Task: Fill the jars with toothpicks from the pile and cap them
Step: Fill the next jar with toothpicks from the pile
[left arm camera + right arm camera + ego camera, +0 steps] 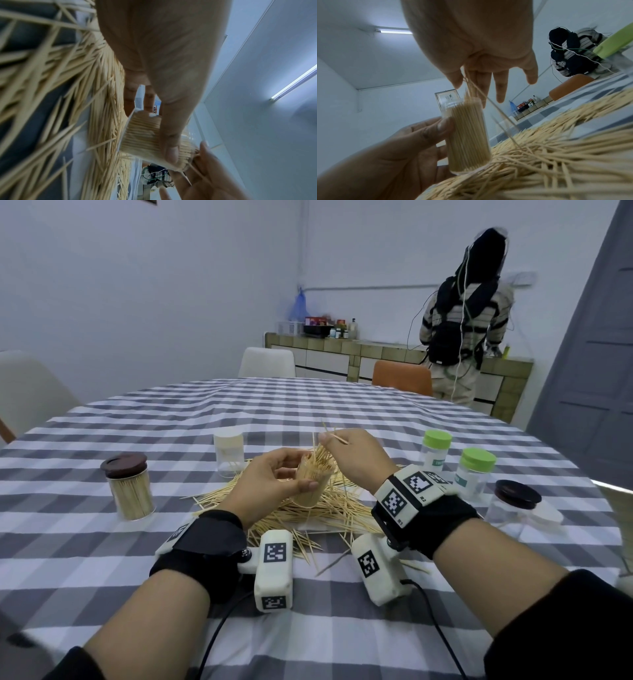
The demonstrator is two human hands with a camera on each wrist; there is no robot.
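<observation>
My left hand point(294, 474) grips a clear, uncapped jar point(310, 484) packed with upright toothpicks, held just above the toothpick pile point(308, 518) on the checked tablecloth. In the right wrist view the jar point(467, 135) stands tilted slightly, with left-hand fingers point(443, 125) wrapped round its side. My right hand point(325, 438) hovers over the jar's mouth and pinches a few toothpicks point(469, 86) whose tips reach into the jar; its other fingers are spread. The left wrist view shows the thumb point(169, 148) across the jar point(142, 135).
A full jar with a brown lid point(128, 487) stands at the left, and a white-lidded jar point(228, 453) behind the pile. Two green-lidded jars point(435, 453) point(476, 470) and a dark-lidded jar point(513, 501) stand at the right. A person point(462, 320) stands at the far counter.
</observation>
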